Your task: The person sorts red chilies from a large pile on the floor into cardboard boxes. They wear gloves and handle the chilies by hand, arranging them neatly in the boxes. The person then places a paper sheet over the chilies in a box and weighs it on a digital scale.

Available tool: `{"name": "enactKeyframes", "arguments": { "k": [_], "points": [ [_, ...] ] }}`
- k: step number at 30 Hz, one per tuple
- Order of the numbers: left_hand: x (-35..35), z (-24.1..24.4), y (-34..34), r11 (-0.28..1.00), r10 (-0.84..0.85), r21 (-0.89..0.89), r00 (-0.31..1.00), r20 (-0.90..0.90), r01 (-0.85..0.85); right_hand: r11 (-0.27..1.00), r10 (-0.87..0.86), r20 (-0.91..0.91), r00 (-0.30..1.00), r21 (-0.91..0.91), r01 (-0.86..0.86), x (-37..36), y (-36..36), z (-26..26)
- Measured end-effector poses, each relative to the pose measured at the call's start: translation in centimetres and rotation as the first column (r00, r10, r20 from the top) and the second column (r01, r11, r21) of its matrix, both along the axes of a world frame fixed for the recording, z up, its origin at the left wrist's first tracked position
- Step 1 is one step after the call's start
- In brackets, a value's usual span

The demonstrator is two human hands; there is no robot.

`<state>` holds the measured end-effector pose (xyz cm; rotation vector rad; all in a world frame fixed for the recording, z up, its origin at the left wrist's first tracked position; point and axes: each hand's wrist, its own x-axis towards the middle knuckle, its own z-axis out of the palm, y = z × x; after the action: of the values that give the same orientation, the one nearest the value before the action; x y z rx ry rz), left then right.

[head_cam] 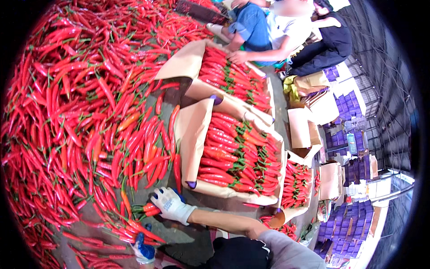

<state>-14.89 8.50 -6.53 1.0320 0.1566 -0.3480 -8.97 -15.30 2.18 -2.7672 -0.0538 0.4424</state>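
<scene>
My right hand (170, 205), in a white knit glove with a blue coating, is closed on a few red chili peppers (151, 209), their green stems pointing left. Lower down, my left hand (143, 248), gloved the same way, has its blue fingers around several long red chili peppers (134, 230) beside the heap. Just above my right hand stands a paper-lined box (193, 144) holding rows of red chilies (218, 154), stems gathered along the middle. A huge loose heap of red chilies (84, 117) covers the left side.
Another filled box (188, 64) stands beyond, where a person (285, 37) has a hand on its chilies. A person in black (332, 43) sits behind. A smaller filled box (297, 185), a lined box (300, 131) and stacks of purple cartons (349, 218) are at the right.
</scene>
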Motion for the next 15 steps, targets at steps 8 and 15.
{"name": "enactKeyframes", "arguments": {
  "k": [8,15],
  "points": [
    [0.2,2.2,-2.3,0.997,-0.055,-0.073,0.952,-0.3,0.035,0.351,-0.324,-0.552,0.768,0.684,0.639,-5.1,-1.6,0.3],
    [2.9,3.2,-5.1,0.896,-0.354,0.277,0.935,-0.027,0.348,0.364,-0.454,-0.148,0.878,0.869,0.335,-7.7,-0.4,-0.9]
  ]
}}
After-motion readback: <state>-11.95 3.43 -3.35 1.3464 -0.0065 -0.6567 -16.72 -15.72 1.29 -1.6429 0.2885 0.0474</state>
